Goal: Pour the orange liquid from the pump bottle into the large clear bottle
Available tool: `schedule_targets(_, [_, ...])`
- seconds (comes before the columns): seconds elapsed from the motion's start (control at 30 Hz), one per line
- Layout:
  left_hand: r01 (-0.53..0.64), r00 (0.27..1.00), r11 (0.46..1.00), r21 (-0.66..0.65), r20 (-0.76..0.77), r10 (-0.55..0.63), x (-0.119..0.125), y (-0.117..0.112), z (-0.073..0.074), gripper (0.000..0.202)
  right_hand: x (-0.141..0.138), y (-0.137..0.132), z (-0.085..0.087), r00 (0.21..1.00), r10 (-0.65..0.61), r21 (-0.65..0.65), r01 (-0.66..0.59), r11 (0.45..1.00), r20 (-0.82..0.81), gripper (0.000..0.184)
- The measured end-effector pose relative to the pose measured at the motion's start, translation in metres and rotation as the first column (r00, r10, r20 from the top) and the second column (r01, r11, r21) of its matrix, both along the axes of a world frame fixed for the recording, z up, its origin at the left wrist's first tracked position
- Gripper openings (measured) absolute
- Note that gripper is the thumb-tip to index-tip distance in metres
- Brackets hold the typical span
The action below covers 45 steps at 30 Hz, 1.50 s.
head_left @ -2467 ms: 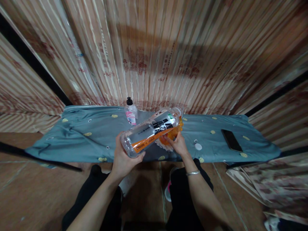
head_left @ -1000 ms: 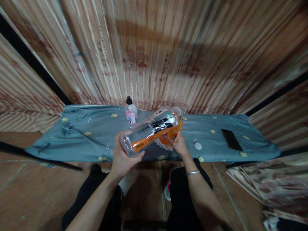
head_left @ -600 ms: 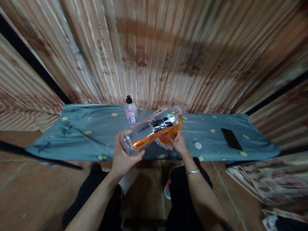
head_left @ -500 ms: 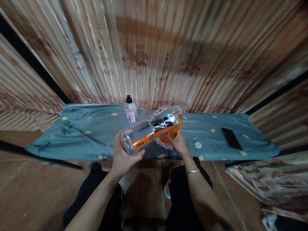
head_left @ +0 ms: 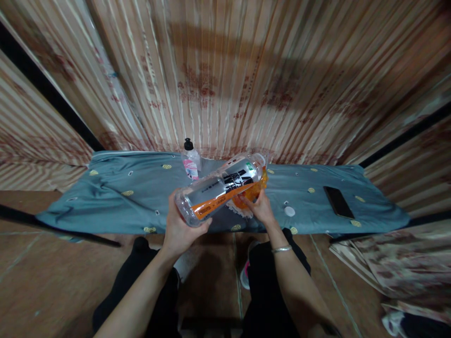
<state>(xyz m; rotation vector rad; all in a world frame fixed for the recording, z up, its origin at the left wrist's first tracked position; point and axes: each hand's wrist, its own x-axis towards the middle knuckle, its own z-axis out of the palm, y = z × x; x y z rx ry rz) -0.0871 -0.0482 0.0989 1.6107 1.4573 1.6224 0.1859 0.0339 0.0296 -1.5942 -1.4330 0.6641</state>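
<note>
My left hand (head_left: 181, 228) grips the base of a large clear plastic bottle (head_left: 218, 188) with a black, silver and orange label. The bottle is tipped on its side, its open mouth pointing away to the right. My right hand (head_left: 259, 209) is closed on an orange plastic item (head_left: 251, 192) just under the bottle's mouth; I cannot make out its shape. A white frilled cloth or mat (head_left: 237, 210) lies under that hand on the grey-blue cover (head_left: 123, 197).
A small pump bottle (head_left: 190, 161) with a black top and pink label stands at the back. A white cap (head_left: 289, 211) and a black phone (head_left: 338, 202) lie to the right. Striped curtains hang behind. My dark-trousered knees are below, over a tiled floor.
Both hands and the tilted bottle have kept almost the same pose; only the view has shifted slightly.
</note>
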Motion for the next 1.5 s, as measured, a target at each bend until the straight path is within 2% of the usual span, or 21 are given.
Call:
schedule_targets(0.47, [0.005, 1.000, 1.000, -0.002, 0.011, -0.005, 0.0007, -0.0004, 0.0022, 0.080, -0.0006, -0.0006, 0.0033, 1.000, 0.007, -0.027, -0.007, 1.000, -0.012, 0.087])
schedule_targets(0.77, [0.004, 1.000, 1.000, 0.008, 0.013, -0.004, 0.0017, -0.0015, 0.0046, 0.076, -0.0002, 0.0000, -0.0007, 1.000, 0.009, 0.012, -0.009, 1.000, -0.014, 0.088])
schedule_targets(1.0, [0.005, 1.000, 1.000, -0.009, 0.026, -0.005, 0.0015, -0.0014, 0.0055, 0.078, 0.0003, 0.0012, -0.0032, 0.999, 0.017, 0.017, -0.016, 1.000, -0.037, 0.087])
schedule_targets(1.3, [-0.012, 1.000, 1.000, 0.008, -0.002, 0.012, 0.0015, -0.0014, 0.0056, 0.077, -0.0009, -0.0006, 0.0015, 0.998, 0.013, 0.006, -0.013, 1.000, -0.053, 0.088])
schedule_targets(1.5, [-0.010, 1.000, 1.000, 0.016, 0.009, 0.010, 0.0026, -0.0014, 0.0040, 0.076, 0.0002, 0.0007, -0.0024, 0.999, 0.005, 0.002, -0.005, 1.000, -0.039, 0.088])
